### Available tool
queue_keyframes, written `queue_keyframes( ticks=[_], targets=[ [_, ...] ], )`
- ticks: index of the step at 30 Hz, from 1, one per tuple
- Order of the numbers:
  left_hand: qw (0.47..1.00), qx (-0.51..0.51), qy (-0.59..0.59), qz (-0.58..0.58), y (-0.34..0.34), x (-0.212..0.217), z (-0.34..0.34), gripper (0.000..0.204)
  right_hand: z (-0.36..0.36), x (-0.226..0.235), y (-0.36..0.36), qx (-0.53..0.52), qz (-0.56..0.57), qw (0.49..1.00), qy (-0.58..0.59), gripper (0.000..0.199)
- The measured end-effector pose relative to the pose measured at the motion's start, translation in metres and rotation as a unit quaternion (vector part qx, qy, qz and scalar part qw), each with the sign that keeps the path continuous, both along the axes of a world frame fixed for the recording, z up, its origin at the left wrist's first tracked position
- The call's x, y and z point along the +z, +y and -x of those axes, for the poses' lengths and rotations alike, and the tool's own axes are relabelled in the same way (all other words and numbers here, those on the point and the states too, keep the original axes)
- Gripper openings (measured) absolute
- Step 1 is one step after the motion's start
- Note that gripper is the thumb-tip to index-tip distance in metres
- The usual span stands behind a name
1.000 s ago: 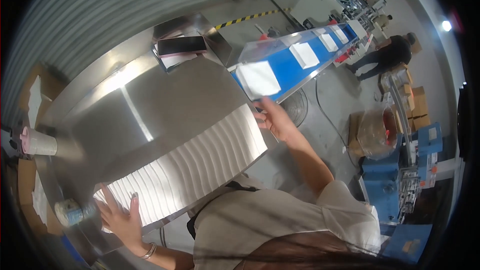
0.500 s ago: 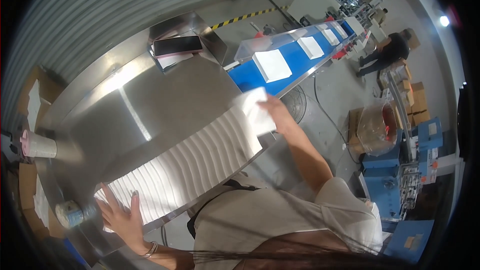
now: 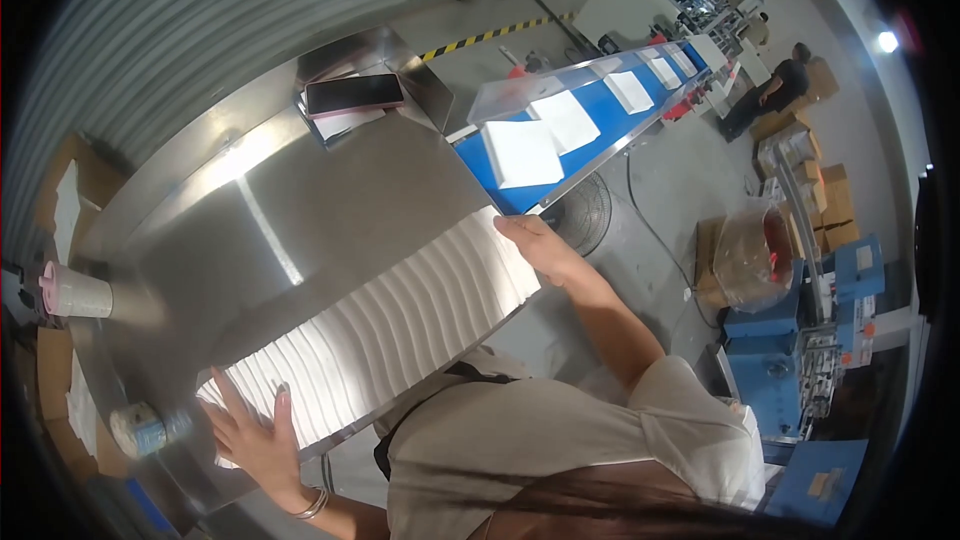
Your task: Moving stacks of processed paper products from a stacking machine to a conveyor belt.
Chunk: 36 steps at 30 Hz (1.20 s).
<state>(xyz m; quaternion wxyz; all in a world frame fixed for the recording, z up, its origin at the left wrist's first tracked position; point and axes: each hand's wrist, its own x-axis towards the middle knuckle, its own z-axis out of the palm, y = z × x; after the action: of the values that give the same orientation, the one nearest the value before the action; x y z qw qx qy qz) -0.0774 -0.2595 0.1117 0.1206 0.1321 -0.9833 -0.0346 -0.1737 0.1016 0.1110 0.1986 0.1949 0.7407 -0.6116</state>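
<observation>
A long row of white folded pads (image 3: pixel 400 315), packed side by side, lies slantwise along the near edge of the steel table. At the row's left end my left hand (image 3: pixel 258 440) lies with its fingers spread against the pads. My right hand (image 3: pixel 540 243) is at the other end, closed at the upper corner of the last pad (image 3: pixel 505 255); some of its fingers are hidden. Beyond it, on the blue conveyor belt (image 3: pixel 487 173), two white pads overlap, the nearer pad (image 3: pixel 523 153) partly covering the farther one (image 3: pixel 568 120).
A phone (image 3: pixel 353 94) lies on papers at the table's far corner. On the left stand a pink-lidded cup (image 3: pixel 75 295) and a small jar (image 3: pixel 138 430). A floor fan (image 3: pixel 583 210) sits beside the conveyor. Farther right are cartons, blue machinery and a person in dark clothes (image 3: pixel 775 90).
My right hand has come back against the row's right end; the pad it held apart no longer shows separately. Two overlapping pads now lie at the belt's near end. The row sits slightly farther right.
</observation>
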Motion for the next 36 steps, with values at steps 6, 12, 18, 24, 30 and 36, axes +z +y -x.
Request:
queue_keyframes(
  ticks=[6,12,18,24,30,36],
  targets=[
    [0.999,0.021,-0.031,-0.030,0.001,0.001,0.000,0.075,-0.007,-0.004,-0.003,0.172,-0.045,0.968,0.178,0.040],
    [0.999,0.015,-0.027,-0.013,0.002,0.000,0.002,0.076,0.002,-0.007,0.002,-0.064,-0.022,0.998,-0.017,0.044],
    [0.999,0.001,0.001,-0.034,0.002,0.003,-0.001,0.077,0.005,-0.019,0.017,0.035,-0.037,0.993,0.102,0.053],
    [0.994,0.037,-0.072,-0.071,0.010,0.005,-0.002,0.077,0.020,-0.053,0.056,-0.268,0.279,0.920,0.065,0.050],
    [0.995,0.024,-0.063,-0.080,0.010,0.003,-0.004,0.076,-0.002,0.000,0.000,0.211,-0.095,0.973,-0.015,0.044],
    [0.998,0.013,-0.057,-0.031,0.011,0.002,-0.002,0.075,-0.004,-0.015,0.009,0.030,0.056,0.997,0.051,0.041]
  ],
)
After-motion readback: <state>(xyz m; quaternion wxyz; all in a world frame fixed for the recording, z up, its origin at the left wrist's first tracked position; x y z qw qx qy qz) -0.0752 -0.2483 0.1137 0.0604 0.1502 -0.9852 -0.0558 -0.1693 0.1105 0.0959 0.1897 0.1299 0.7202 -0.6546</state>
